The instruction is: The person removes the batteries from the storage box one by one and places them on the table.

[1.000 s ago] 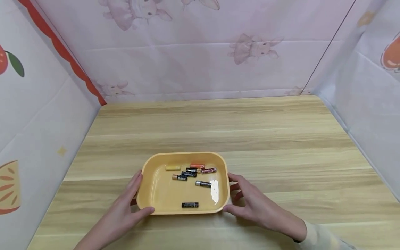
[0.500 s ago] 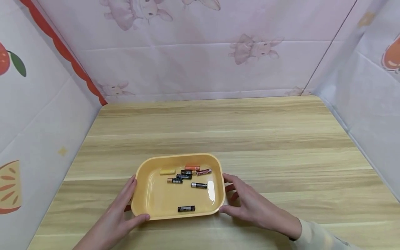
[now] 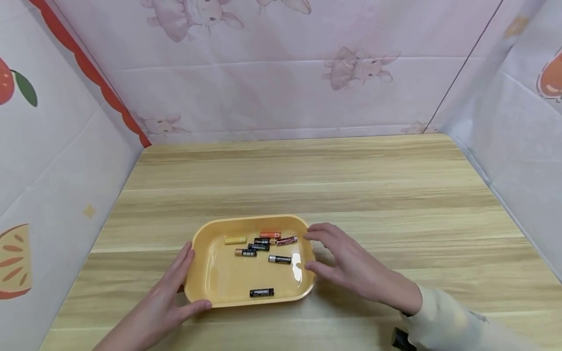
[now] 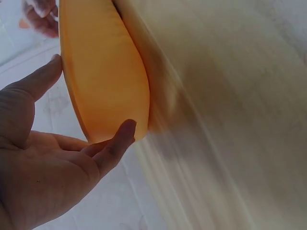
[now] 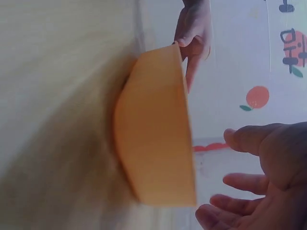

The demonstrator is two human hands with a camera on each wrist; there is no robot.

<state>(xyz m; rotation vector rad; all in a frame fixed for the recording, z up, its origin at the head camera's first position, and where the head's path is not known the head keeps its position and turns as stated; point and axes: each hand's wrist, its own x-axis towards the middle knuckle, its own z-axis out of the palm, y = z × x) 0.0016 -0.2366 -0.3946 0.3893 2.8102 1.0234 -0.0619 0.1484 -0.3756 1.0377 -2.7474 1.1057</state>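
A yellow plastic tray [image 3: 228,278] sits on the wooden table, with several small batteries inside. An orange battery [image 3: 270,235], a maroon battery [image 3: 287,241] and a yellow battery [image 3: 235,240] lie toward its far side, beside a cluster of black ones. One black battery [image 3: 261,292] is alone near the front wall. My left hand [image 3: 169,292] grips the tray's left end, thumb at the front corner and fingers along the outer side. At the right end, my right hand [image 3: 347,258] is spread with bent fingers, thumb and fingertips over the rim, holding nothing.
The wooden table [image 3: 351,180] extends behind and to the right of the tray. Printed cloth walls [image 3: 272,97] enclose it at the back and both sides. A black object [image 3: 401,340] shows by the right sleeve at the bottom edge.
The tray shifted slightly left and toward me, with both hands on it. Since then my right hand has let go of the right end and risen over the rim; my left hand stays on.
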